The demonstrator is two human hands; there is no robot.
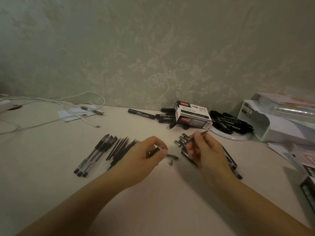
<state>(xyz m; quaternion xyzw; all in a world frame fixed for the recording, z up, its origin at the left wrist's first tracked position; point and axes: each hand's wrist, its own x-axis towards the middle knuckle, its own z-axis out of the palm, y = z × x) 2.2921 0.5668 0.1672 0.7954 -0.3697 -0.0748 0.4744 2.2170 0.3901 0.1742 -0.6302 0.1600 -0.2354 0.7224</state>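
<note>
Left hand is curled round a dark barrel, pinched between thumb and fingertips, silver-ringed end pointing up-right; can't tell if the barrel touches the table. Right hand pinches a thin refill, metal tip sticking out up-right toward the box, rest of it hidden in the fingers. Hands are near each other, not touching; barrel and refill are apart. On the table between the hands: a dark cap lying flat just right of the left fingertips, and a small cone tip just below it, both loose, neither hand on them. Left of the left hand is a refill row laid side by side, near end covered by the wrist. Further left are three pens side by side on the same slant. Under and behind the right hand is a pile of dark pen parts, ends poking out left of the fingers, more showing right of the wrist. Back by the wall: the box is printed 1120, lying on its side, with loose markers just left of it. Right of it a marker heap sits on a white plate. A white tray is at far right, just beside the plate. A white cable is looped at back left over some paper
</note>
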